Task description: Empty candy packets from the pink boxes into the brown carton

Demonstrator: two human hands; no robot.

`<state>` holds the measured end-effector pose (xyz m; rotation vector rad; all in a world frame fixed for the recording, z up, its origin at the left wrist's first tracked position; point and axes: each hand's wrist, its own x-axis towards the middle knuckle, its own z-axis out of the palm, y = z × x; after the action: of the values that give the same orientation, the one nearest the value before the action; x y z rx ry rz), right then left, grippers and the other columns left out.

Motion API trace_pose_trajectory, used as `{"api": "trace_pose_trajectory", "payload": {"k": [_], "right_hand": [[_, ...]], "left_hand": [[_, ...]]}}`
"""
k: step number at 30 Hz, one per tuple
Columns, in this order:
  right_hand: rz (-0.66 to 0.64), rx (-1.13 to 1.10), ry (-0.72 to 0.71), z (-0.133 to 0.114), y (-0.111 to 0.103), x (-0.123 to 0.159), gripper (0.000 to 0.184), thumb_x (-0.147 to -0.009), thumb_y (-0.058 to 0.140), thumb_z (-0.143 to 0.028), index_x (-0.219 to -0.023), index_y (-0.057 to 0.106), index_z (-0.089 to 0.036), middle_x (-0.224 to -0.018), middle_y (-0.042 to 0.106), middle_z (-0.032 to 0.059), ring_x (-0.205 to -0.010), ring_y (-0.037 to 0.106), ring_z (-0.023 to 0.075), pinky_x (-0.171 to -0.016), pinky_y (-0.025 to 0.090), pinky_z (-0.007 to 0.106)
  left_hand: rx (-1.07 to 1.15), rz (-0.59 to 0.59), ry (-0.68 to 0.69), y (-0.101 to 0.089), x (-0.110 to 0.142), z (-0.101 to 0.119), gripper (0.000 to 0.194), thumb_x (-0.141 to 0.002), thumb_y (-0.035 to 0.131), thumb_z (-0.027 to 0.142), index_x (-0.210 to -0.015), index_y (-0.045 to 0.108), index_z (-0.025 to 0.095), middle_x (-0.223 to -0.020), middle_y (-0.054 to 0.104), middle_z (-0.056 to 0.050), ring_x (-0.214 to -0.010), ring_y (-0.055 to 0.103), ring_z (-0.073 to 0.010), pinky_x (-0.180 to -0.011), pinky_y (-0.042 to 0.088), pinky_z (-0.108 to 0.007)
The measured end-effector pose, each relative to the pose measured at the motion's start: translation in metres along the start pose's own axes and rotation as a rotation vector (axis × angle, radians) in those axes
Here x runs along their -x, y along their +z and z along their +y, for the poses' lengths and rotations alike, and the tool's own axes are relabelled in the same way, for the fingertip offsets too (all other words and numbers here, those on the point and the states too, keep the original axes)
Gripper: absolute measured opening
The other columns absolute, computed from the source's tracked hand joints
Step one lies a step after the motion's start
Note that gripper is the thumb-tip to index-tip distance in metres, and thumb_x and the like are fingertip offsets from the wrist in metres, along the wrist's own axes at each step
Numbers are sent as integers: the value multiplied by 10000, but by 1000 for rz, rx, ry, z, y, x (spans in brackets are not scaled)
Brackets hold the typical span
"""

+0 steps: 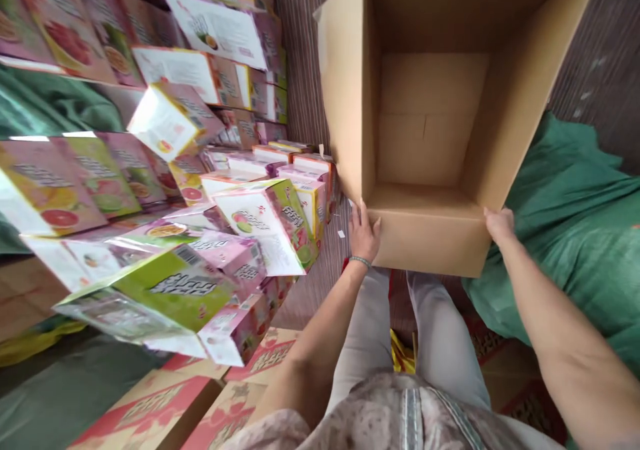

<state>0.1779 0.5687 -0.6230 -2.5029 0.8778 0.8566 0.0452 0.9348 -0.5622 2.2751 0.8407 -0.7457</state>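
Although bold outlined lettering runs across the fruit-printed boxes piled on my left, I cannot make out the words; grapefruit and passion fruit pictures sit beside it. Red-banded cartons below them carry writing too blurred for me to read. My left grip and right grip hold the near corners of the open carton, ahead of the grey trousers. Boxes crowd near its left; green sheeting bunches just beside its right.
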Motion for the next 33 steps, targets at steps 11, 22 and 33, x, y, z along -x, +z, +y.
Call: {"api": "trace_pose_trajectory", "payload": {"k": [11, 22, 33], "right_hand": [[-33, -25, 4, 40, 8, 38, 270, -847, 683, -224, -1080, 768, -120, -956, 816, 148, -982, 773, 282, -877, 615, 336], [-156, 144, 82, 47, 8, 73, 384, -980, 588, -273, -1304, 696, -98, -1083, 784, 212, -1025, 753, 313, -877, 565, 363], [-294, 69, 88, 49, 80, 170, 659, -1115, 359, -437, -1638, 305, -39, -1384, 636, 293, -1303, 616, 374, -1057, 492, 464]], "left_hand": [[-55, -23, -73, -12, -39, 6, 1186, -884, 817, 419, -1736, 59, 95, -1668, 427, -307, -1508, 498, -407, -1194, 462, -483], [-391, -184, -275, 0, -3, 2, 809, -986, 523, 173, -1724, 202, 94, -1173, 779, -256, -1097, 775, -368, -945, 584, -452], [-639, -212, -271, -45, -20, -33, 749, -987, 475, 218, -1652, 248, -41, -1287, 704, -349, -1197, 724, -454, -932, 592, -538]]}}
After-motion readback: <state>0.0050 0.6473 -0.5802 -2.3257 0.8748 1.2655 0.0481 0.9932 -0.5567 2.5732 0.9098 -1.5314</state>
